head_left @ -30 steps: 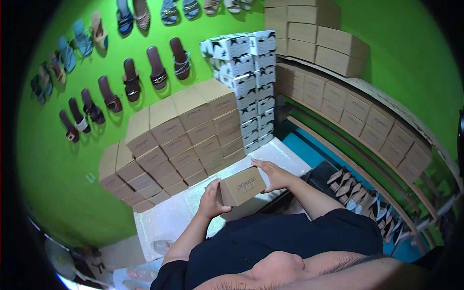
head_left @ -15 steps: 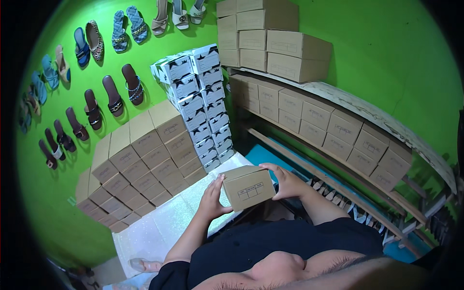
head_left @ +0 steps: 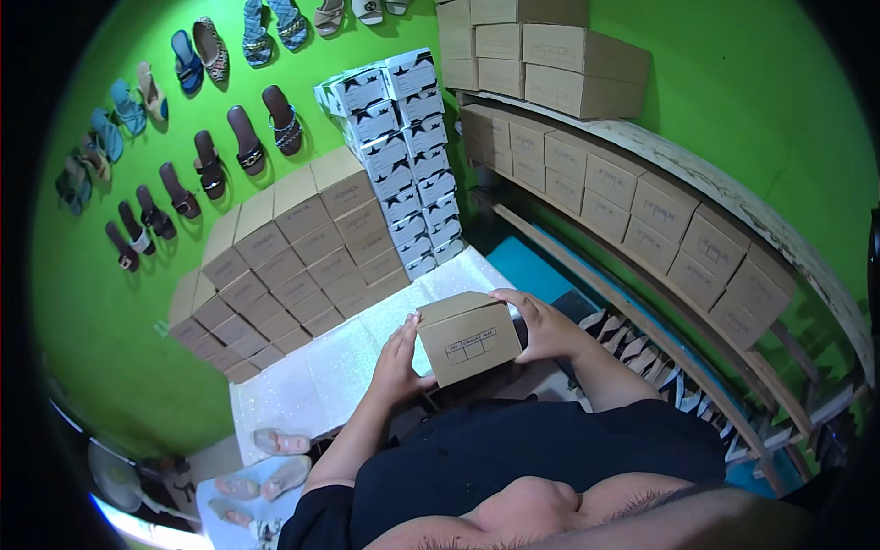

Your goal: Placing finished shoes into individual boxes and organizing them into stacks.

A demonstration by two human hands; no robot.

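A closed brown box [head_left: 469, 335] is clasped between both hands — left hand [head_left: 401, 360] flat on one side, right hand [head_left: 541, 325] over the other — so it is kept level above the white mat [head_left: 321, 376].

Stacked brown boxes [head_left: 302, 257] — sandals [head_left: 243, 137] on green wall [head_left: 119, 302]

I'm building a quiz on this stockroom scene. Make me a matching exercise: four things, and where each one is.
Things:
1. brown cardboard box
2. black-and-white boxes
3. sandals
4. slippers

Places:
A. hung on the green wall
B. stacked in a tall column beside the brown stack
C. on the floor at lower left
D. held between the left hand and right hand

Pairs: 1-D, 2-B, 3-A, 4-C
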